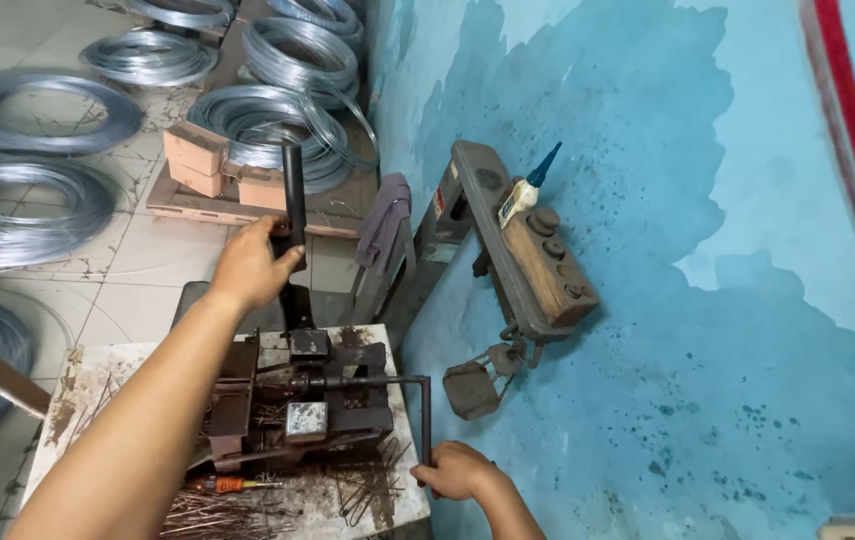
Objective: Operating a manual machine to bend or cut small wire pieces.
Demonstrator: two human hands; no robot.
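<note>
My left hand (251,263) is wrapped around the upright black lever handle (294,195) of a rusty hand-worked metal machine (298,400). The machine sits on a stained white bench top (78,395). My right hand (458,470) grips the lower end of a bent crank rod (424,400) that runs out of the machine's right side. Short cut wire pieces (218,515) lie piled in front of the machine, next to an orange-handled screwdriver (233,485).
Several coils of steel wire (43,110) lie on the tiled floor at the left and back. Against the blue wall (668,300) leans a metal frame with a wooden block (538,265) and a small bottle with a blue nozzle (526,192). A grey cloth (385,220) hangs nearby.
</note>
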